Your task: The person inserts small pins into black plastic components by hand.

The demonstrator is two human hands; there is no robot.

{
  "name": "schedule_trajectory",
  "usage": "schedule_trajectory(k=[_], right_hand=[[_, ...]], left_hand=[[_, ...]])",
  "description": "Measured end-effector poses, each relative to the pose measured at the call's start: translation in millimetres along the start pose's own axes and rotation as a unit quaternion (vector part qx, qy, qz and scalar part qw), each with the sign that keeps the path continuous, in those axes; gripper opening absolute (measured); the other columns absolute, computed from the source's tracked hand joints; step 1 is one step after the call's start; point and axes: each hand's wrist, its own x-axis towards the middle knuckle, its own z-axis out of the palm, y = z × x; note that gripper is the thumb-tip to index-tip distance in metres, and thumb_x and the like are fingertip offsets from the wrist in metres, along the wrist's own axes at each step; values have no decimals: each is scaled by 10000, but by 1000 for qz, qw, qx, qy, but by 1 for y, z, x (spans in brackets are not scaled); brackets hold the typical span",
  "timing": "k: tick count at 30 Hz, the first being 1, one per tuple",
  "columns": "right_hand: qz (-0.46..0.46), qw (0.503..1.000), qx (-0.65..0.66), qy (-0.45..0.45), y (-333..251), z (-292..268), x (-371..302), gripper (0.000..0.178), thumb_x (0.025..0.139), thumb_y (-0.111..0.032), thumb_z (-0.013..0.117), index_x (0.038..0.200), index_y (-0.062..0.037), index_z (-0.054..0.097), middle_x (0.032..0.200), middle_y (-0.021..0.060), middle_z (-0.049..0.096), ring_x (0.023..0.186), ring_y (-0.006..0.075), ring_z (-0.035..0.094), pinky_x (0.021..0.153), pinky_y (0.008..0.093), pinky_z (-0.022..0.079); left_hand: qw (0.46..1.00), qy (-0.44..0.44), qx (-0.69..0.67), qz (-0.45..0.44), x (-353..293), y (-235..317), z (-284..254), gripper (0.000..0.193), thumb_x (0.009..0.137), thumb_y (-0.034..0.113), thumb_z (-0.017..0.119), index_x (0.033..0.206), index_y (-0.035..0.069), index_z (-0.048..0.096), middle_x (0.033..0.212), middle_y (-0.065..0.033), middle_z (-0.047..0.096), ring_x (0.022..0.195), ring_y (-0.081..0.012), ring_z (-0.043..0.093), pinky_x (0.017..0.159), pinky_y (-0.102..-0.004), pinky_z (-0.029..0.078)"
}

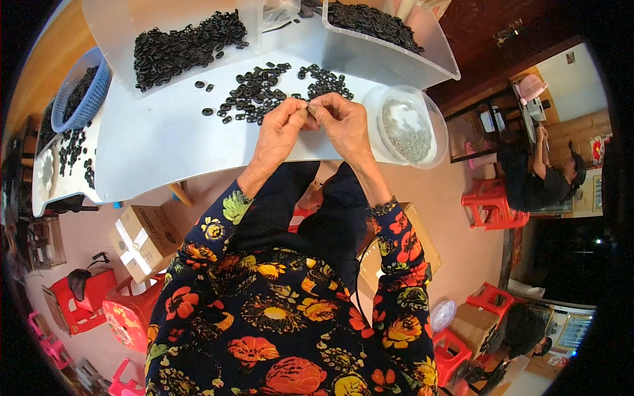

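Note:
Close together over the front part of the white table (152, 148), my left hand (282, 129) and my right hand (345, 127) meet at their fingertips. Both are closed in a pinch. Whatever is between the fingers is hidden or too small to name. Just beyond my left hand spreads a loose pile of small black oval pieces with holes (254, 91). A smaller heap of black pieces (328, 82) lies past my right hand. To the right, a round clear tub (442, 135) holds many tiny, pale, shiny pieces.
Two clear plastic bins hold more black pieces, one at the back left (105, 26), one at the back right (422, 71). A blue basket (96, 105) stands far left. Cardboard box (148, 237) and red stools (135, 310) are on the floor. Another person (538, 178) sits at right.

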Motion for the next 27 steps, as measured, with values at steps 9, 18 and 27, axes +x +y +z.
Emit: schedule_trajectory(k=[9, 18, 27], right_hand=[[-97, 993, 70, -1, 7, 0, -4, 59, 812, 6, 654, 867, 15, 675, 898, 47, 580, 763, 103, 568, 675, 230, 474], [-44, 995, 82, 35, -1, 6, -17, 100, 835, -7, 649, 931, 22, 657, 859, 36, 618, 747, 90, 595, 689, 219, 482], [-81, 983, -112, 119, 1, 5, -18, 102, 750, -55, 676, 802, 26, 643, 723, 143, 625, 601, 213, 618, 572, 315, 488]], left_hand=[[881, -103, -430, -168, 13, -16, -13, 208, 925, 126, 529, 1076, -17, 547, 913, -92, 612, 792, -165, 599, 697, -285, 455], [924, -92, -346, -132, 14, -22, -13, 184, 906, 94, 557, 1071, 13, 548, 937, -44, 581, 828, -128, 538, 738, -253, 434], [985, -53, -158, -35, 7, -35, -6, 149, 909, 58, 545, 1043, 15, 593, 886, -10, 596, 791, -104, 542, 748, -245, 443]])
